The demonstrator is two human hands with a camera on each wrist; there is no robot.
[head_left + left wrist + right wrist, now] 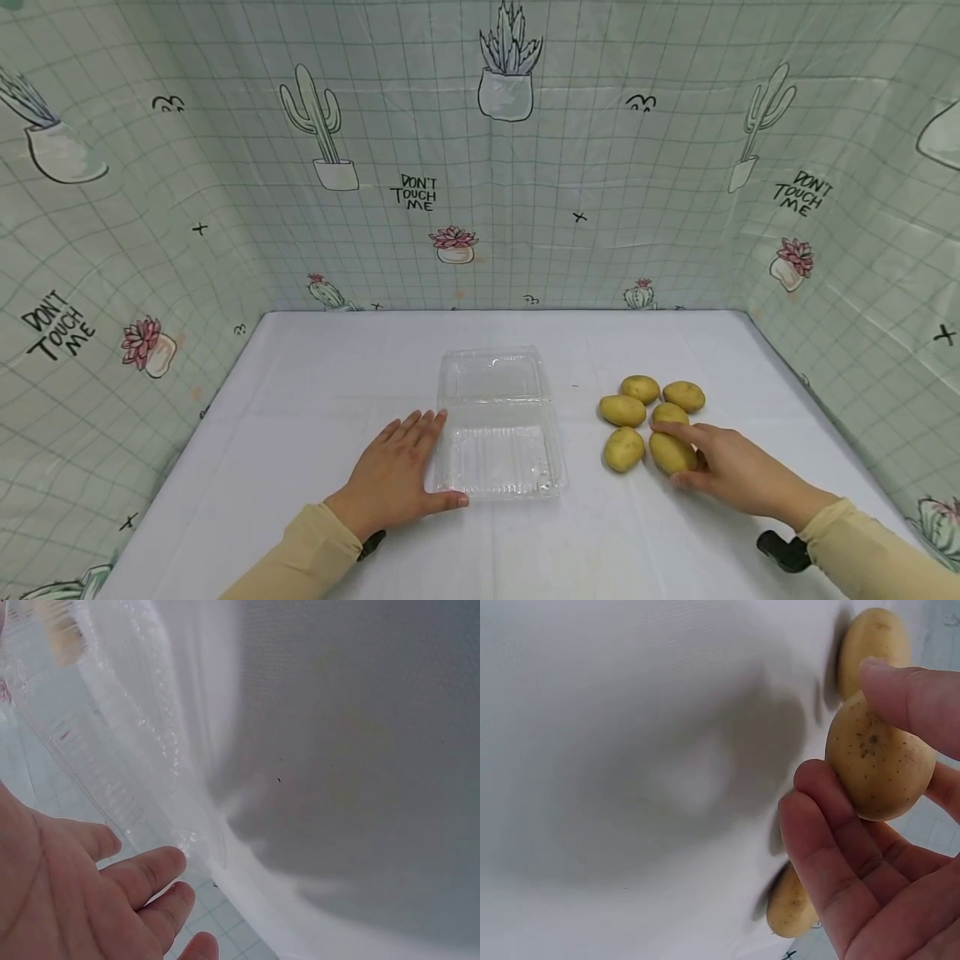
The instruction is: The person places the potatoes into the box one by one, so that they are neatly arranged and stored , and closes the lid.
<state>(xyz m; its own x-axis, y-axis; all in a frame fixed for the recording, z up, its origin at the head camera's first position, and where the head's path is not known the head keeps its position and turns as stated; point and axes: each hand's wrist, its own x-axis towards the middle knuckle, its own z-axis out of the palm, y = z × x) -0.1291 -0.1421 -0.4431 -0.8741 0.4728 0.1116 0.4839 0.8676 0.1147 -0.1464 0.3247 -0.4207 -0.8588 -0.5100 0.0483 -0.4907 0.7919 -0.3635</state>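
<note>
My right hand [738, 471] grips a potato [670, 454] between thumb and fingers at the near right of a small group. The same potato [877, 761] fills the grasp in the right wrist view. Several other potatoes lie close by, among them one at the near left [624, 450] and one at the far right [684, 397]. My left hand [397, 475] lies with straight fingers at the left edge of a clear plastic box [498, 492], its thumb along the near corner. The box stands unfolded, its lid [491, 375] laid back on the far side.
A white cloth [315, 367] covers the table. Patterned curtains [405, 100] with cacti and a grid rise along its back and both sides. The potatoes sit to the right of the plastic box, a short gap apart from it.
</note>
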